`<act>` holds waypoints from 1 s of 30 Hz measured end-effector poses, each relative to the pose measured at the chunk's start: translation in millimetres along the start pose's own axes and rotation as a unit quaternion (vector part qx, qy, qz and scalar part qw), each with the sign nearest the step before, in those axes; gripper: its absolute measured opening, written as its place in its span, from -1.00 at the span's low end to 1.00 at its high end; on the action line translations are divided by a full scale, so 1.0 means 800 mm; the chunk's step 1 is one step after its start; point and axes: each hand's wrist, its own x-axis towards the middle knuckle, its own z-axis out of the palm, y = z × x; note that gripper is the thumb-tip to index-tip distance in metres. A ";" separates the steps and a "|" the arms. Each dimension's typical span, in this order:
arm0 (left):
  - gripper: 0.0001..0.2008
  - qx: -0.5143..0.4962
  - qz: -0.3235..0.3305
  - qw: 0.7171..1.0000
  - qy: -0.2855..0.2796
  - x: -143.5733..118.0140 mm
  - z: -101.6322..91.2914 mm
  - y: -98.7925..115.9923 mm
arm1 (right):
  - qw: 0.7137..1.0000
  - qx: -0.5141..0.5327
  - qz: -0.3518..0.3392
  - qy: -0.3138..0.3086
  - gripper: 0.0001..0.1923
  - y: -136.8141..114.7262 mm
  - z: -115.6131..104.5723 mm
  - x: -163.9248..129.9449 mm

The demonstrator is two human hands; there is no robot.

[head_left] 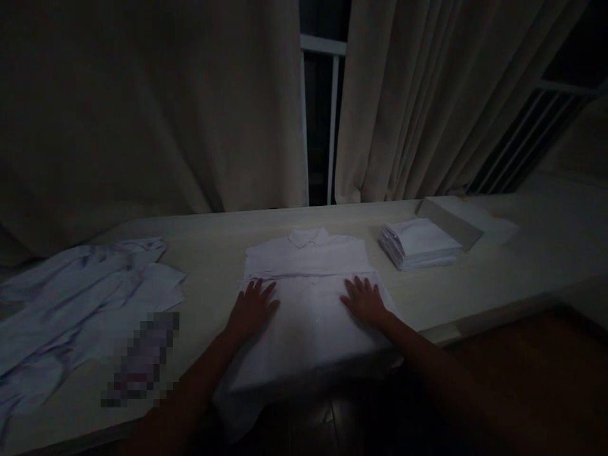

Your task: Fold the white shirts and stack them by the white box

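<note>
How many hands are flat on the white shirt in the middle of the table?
2. The left hand lies on the white shirt near its left edge, the right hand near its right edge, both palms down.

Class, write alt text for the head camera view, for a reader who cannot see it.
In dim light, a person's left hand and right hand press flat on a white collared shirt spread on a pale table. Folded white garments are stacked to the right; loose shirts lie left.

Folded stack (418, 244), crumpled shirts (76, 297), curtains (142, 107)
</note>
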 end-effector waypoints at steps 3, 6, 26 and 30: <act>-0.33 0.039 -0.025 0.999 0.004 0.016 0.028 -0.012 | 1.000 -0.013 -0.009 -0.007 -0.21 0.015 0.021 0.004; -0.30 0.063 -0.030 0.997 0.023 0.025 0.048 -0.020 | 1.000 -0.012 -0.012 -0.011 -0.19 0.014 0.029 0.024; -0.29 0.068 -0.038 0.997 0.022 0.139 0.060 -0.073 | 0.999 0.011 -0.037 -0.029 -0.18 0.016 0.031 0.176; -0.30 0.078 -0.032 0.996 0.032 0.148 0.063 -0.075 | 0.999 0.013 -0.036 -0.036 -0.18 0.015 0.033 0.188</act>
